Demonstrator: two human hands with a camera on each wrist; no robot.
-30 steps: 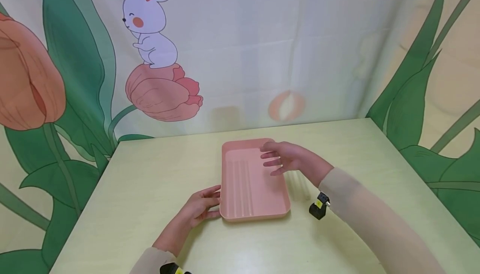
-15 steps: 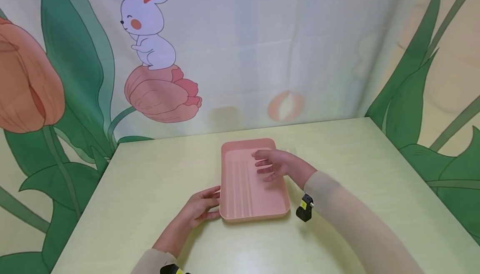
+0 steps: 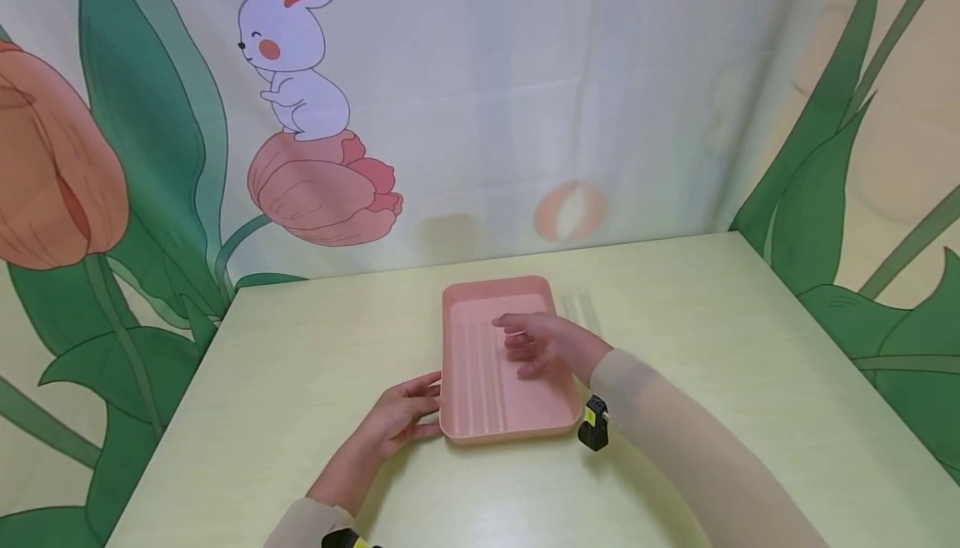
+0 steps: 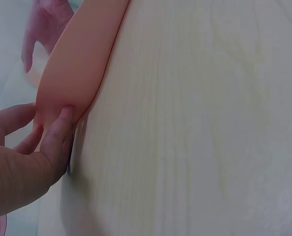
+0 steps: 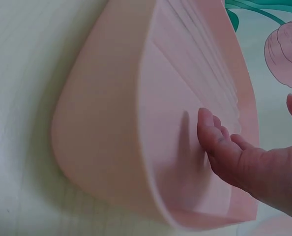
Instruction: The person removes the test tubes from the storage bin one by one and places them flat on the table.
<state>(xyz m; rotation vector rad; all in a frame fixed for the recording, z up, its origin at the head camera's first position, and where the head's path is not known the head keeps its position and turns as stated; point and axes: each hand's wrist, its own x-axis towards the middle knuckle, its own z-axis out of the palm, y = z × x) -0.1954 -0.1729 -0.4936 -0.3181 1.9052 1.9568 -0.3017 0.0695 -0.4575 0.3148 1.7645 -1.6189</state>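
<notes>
Right hand (image 3: pixel 536 344) moved left and nearer, from the far right part of the pink ribbed tray (image 3: pixel 540 402) to over its middle. Left hand (image 3: pixel 405 415): fingertips against the tray's left wall by its near left corner, not clenched. Tray sits mid-table (image 3: pixel 675 306), far end short of the back edge. Right hand's fingers loosely bent above tray floor, grasping nothing.
</notes>
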